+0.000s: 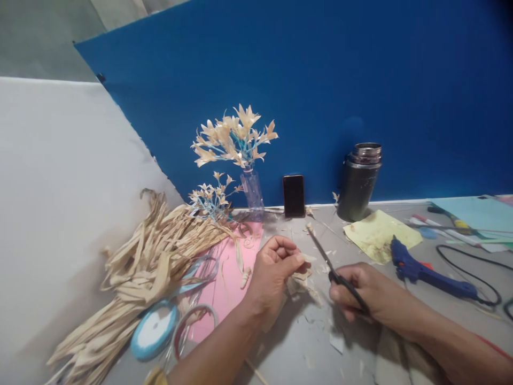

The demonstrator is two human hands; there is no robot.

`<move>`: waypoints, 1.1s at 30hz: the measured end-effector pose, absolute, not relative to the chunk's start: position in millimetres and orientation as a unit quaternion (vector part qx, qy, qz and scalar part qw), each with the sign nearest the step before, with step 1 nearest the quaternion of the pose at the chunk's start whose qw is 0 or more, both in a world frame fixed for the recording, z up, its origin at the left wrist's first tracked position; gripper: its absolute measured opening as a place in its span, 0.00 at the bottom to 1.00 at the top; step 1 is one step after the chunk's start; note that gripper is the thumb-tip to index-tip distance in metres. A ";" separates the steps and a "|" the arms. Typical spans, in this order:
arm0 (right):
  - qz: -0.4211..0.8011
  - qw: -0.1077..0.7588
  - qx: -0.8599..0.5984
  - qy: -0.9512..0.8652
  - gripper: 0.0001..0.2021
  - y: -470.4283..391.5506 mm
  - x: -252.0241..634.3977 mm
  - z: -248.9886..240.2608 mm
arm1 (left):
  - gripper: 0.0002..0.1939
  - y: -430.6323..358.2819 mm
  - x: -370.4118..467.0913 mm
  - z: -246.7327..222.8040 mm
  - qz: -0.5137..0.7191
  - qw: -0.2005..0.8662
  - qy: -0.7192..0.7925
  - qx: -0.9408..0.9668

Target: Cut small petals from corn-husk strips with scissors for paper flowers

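Near the middle of the table, my left hand (276, 270) pinches a small pale piece of husk (308, 258) between thumb and fingers. My right hand (356, 291) is closed around the dark handles of a pair of scissors (323, 251), whose blades point up and away, just right of the piece. The blades look nearly together. Below my left hand lie more pale scraps (298, 284). Left of it, a pink sheet (212, 289) lies beside a big bundle of dried husks (148, 262).
Husk flowers (232, 133) stand in a clear bottle (252, 192) at the back, near a phone (294, 196) and a dark flask (359, 182). To the right are a yellow sheet (377, 232) and a blue glue gun (428, 275). Ribbon (154, 330) lies front left.
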State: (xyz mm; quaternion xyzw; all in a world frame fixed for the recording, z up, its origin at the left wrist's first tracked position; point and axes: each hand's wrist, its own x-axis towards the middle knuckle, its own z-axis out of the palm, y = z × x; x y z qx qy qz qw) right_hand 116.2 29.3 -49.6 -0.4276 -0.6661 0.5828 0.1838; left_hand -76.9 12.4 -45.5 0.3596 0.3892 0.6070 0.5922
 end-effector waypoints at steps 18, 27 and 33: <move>0.518 0.401 -0.462 -0.597 0.11 26.4 114.8 -48.2 | 0.12 -1.3 -54.9 -56.6 0.518 0.646 0.413 0.379; 0.521 0.405 -0.452 -0.600 0.11 24.8 116.6 -48.6 | 0.11 -2.3 -56.4 -54.2 0.464 0.609 0.460 0.450; 0.549 0.368 -0.444 -0.605 0.13 27.0 115.6 -44.8 | 0.09 -1.8 -57.6 -53.7 0.539 0.576 0.437 0.433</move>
